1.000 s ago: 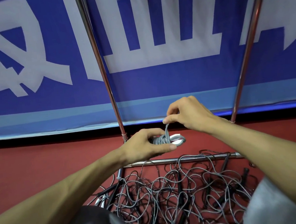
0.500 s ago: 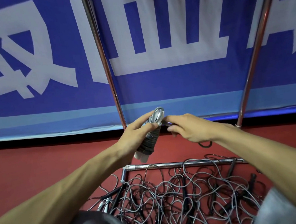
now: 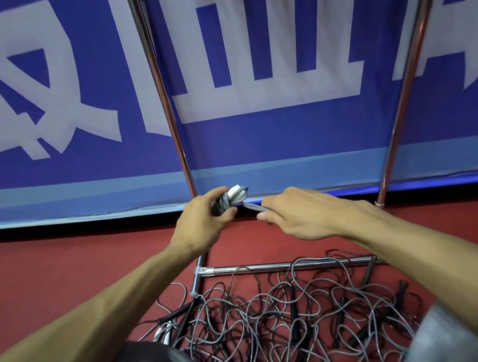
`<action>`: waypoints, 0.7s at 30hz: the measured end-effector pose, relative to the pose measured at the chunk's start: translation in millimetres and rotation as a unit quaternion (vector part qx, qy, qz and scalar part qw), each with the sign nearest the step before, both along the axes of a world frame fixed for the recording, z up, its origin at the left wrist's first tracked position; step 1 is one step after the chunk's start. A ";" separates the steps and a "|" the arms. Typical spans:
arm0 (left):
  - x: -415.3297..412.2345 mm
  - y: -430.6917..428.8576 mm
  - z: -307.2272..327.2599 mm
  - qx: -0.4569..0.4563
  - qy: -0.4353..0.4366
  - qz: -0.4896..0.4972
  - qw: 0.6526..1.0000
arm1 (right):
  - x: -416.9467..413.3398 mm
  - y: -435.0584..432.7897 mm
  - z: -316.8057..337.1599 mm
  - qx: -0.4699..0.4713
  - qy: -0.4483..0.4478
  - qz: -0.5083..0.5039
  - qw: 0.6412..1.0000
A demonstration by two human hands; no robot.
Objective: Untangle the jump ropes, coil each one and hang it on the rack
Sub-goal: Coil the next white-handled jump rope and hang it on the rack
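Left hand (image 3: 204,225) gripping coiled rope (image 3: 225,201), right hand (image 3: 302,212) pinching it

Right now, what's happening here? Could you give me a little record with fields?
left hand: grips the coiled jump rope
right hand: pinches its loose end beside the coil
pile: tangled ropes with black handles on the red floor
rack: two metal uprights, low crossbar at the pile's far edge
backdrop: blue banner, white characters
stage: one rope coiled, not yet hung

1. A blue banner (image 3: 286,135) with large white characters hangs behind and above the grip.
2. Its light-blue stripe (image 3: 58,198) runs just behind the grip.
3. Red floor (image 3: 51,272) spreads below the grip.
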State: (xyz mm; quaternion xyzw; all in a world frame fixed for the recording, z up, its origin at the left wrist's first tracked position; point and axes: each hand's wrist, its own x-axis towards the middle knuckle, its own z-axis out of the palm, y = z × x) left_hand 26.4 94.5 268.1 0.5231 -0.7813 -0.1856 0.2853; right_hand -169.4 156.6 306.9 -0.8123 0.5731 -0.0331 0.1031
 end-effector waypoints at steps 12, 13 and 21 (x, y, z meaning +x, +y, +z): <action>-19.9 27.8 3.7 0.072 -0.166 -0.224 0.957 | -5.2 -7.0 -9.3 -0.108 -0.111 -0.010 0.988; -20.0 31.5 7.2 0.087 -0.123 -0.223 0.963 | -7.1 -9.4 -11.3 -0.100 -0.152 -0.027 0.983; -20.2 39.3 24.4 0.184 0.088 -0.152 0.967 | -14.8 -17.1 -14.9 -0.086 -0.305 -0.146 0.937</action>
